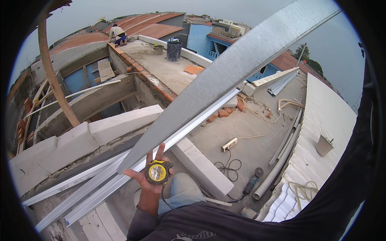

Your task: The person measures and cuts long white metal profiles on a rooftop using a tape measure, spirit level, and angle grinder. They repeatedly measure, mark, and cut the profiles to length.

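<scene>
My left hand (148,182) is turned palm up and holds a round yellow and black tape measure (157,172). A thin black cord hangs from it down past my wrist. The lower end of a long grey metal profile (225,76) lies just above my fingertips and slants up to the top right. My fingers seem to touch its end, though I cannot tell for sure. Under it, lighter metal channels (120,176) rest along the block wall. My right hand is hidden; only a dark sleeve (354,160) runs along the right rim.
White blocks (72,144) form a low wall on the left, with an open shaft and a wooden pole (52,76) behind. The concrete roof holds a power strip (229,144), an angle grinder (252,181), cables, pipes and red bricks (225,112). A person (118,34) crouches far off.
</scene>
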The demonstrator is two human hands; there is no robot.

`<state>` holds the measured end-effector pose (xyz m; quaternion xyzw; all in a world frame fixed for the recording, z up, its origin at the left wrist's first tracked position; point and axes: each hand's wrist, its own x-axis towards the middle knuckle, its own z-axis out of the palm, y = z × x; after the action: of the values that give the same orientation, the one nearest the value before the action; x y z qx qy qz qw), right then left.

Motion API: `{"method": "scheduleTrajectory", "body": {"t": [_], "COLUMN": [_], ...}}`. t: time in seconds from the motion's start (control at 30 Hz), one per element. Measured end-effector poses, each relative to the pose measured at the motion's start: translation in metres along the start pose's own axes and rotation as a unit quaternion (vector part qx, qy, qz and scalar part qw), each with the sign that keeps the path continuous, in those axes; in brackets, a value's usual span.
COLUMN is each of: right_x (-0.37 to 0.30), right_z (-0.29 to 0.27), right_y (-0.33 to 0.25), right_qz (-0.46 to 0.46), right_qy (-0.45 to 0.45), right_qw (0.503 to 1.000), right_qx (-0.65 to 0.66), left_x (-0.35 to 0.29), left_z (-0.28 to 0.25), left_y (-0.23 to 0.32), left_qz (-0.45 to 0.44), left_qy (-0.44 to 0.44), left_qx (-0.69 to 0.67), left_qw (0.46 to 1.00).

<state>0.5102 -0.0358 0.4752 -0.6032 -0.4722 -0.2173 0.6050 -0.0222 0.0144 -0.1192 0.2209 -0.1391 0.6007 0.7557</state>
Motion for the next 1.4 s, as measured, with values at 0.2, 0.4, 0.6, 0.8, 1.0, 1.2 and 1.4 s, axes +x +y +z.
{"method": "scheduleTrajectory", "body": {"t": [0.2, 0.4, 0.6, 0.8, 1.0, 1.2, 1.4], "right_x": [-0.040, -0.175, -0.498, -0.729, -0.817, -0.887, -0.892], "right_z": [0.079, 0.208, 0.333, 0.373, 0.394, 0.433, 0.436], "right_y": [-0.039, 0.007, 0.079, 0.082, 0.057, 0.049, 0.030], "right_qz": [0.095, 0.254, 0.529, 0.695, 0.756, 0.690, 0.700], "right_qy": [-0.054, -0.149, -0.155, -0.223, -0.282, -0.495, -0.429], "right_qw": [0.933, 0.769, 0.654, 0.631, 0.590, 0.495, 0.517], "right_qx": [0.344, 0.567, 0.519, 0.262, 0.023, -0.182, -0.243], "left_x": [-0.085, -0.211, -0.366, -0.430, -0.433, -0.446, -0.462], "left_z": [0.039, 0.052, 0.005, 0.016, 0.049, 0.003, -0.026], "left_y": [0.073, 0.132, 0.189, 0.217, 0.255, 0.281, 0.294], "left_qz": [0.144, 0.291, 0.215, 0.094, -0.019, -0.032, -0.072], "left_qy": [0.173, 0.576, 0.678, 0.714, 0.729, 0.749, 0.748], "left_qx": [0.066, 0.201, 0.197, 0.266, 0.434, 0.377, 0.449], "left_qw": [0.972, 0.737, 0.675, 0.640, 0.529, 0.543, 0.483]}}
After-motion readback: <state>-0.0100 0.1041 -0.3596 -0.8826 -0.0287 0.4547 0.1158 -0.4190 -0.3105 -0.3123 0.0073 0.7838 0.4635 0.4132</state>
